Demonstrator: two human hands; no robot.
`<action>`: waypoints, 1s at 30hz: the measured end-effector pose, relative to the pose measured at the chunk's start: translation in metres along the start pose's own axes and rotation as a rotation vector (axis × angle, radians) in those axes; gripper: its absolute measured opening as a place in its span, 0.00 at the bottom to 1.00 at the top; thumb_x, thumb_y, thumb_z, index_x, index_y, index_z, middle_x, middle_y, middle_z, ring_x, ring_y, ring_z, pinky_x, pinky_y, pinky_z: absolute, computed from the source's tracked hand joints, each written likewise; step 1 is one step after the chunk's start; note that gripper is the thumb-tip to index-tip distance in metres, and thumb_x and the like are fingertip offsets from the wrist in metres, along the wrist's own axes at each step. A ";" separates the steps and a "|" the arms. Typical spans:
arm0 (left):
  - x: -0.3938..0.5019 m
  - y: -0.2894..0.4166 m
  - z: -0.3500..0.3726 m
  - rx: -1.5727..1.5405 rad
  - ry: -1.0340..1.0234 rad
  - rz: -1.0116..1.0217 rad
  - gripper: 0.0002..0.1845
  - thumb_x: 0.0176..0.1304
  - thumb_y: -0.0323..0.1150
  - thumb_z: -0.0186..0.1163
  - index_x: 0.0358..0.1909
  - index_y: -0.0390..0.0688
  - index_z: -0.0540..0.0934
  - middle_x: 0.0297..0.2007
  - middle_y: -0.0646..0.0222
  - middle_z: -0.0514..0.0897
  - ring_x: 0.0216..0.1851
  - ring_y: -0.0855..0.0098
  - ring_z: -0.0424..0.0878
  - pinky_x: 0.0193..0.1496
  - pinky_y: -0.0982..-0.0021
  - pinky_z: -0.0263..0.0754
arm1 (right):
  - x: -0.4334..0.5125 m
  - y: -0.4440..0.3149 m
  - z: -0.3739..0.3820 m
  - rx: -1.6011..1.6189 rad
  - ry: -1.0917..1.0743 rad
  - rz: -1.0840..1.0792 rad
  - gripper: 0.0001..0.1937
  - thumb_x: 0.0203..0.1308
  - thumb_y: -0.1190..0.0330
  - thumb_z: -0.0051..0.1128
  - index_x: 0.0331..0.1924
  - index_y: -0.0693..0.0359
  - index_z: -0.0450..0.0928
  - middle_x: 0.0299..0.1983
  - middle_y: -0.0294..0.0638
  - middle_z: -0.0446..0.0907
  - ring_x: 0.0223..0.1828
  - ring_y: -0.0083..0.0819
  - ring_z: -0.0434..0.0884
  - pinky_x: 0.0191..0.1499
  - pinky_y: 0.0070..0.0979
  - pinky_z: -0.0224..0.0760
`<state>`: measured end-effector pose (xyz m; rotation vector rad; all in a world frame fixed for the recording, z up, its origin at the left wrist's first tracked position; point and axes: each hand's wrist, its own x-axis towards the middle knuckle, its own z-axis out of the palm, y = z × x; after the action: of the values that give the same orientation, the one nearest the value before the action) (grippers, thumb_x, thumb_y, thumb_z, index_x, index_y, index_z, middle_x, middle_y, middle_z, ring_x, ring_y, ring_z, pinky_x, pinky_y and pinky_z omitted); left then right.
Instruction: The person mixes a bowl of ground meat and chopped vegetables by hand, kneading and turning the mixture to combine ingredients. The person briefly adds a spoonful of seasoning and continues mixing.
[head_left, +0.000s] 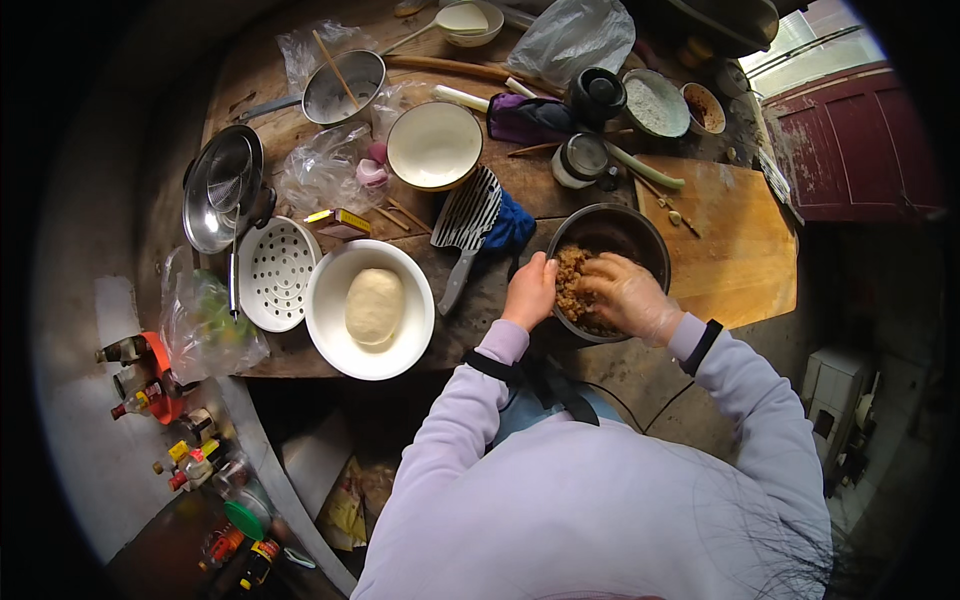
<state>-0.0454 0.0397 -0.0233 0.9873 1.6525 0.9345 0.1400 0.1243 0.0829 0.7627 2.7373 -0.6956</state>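
Note:
A dark metal pot (626, 225) with brown minced filling (574, 289) in it stands at the front edge of the wooden table. My left hand (531, 291) grips the pot's left rim. Inside the pot, my right hand (626, 296), in a clear plastic glove, rests in the filling with its fingers spread; the fingertips are partly hidden, and I see nothing gripped in them. Left of my hands lies a cleaver (459, 274) with a striped blade and grey handle, partly on a blue cloth (511, 225). Farther left, a white bowl (322, 330) holds an oval lump of dough (374, 306).
A wooden cutting board (739, 247) lies right of the pot. Behind are a lidded glass jar (581, 159), a cream bowl (435, 146), a bowl of flour (655, 103) and a saucepan (345, 86). A perforated white steamer tray (277, 274) and bottles (195, 469) are to the left.

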 end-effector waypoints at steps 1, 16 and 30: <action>0.000 0.001 0.000 0.036 0.042 0.066 0.14 0.75 0.39 0.50 0.37 0.38 0.70 0.32 0.41 0.81 0.39 0.36 0.78 0.41 0.41 0.71 | 0.001 -0.005 0.004 -0.048 0.014 -0.089 0.23 0.52 0.61 0.70 0.55 0.49 0.82 0.65 0.38 0.74 0.70 0.44 0.69 0.71 0.44 0.63; -0.002 0.013 -0.006 0.133 0.076 0.142 0.14 0.75 0.39 0.51 0.37 0.37 0.70 0.33 0.41 0.80 0.40 0.35 0.76 0.39 0.43 0.68 | 0.025 0.027 -0.006 0.062 0.096 0.011 0.19 0.55 0.58 0.69 0.49 0.58 0.83 0.54 0.48 0.81 0.58 0.48 0.79 0.60 0.43 0.73; -0.002 0.016 -0.003 0.232 0.106 0.128 0.14 0.76 0.41 0.51 0.38 0.39 0.70 0.33 0.42 0.82 0.38 0.36 0.79 0.40 0.39 0.71 | -0.005 0.032 -0.028 -0.345 -0.262 -0.309 0.19 0.59 0.66 0.61 0.56 0.40 0.83 0.70 0.33 0.70 0.76 0.39 0.62 0.74 0.48 0.57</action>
<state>-0.0447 0.0432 -0.0077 1.2299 1.8339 0.9064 0.1588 0.1601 0.0964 0.1616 2.6467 -0.3284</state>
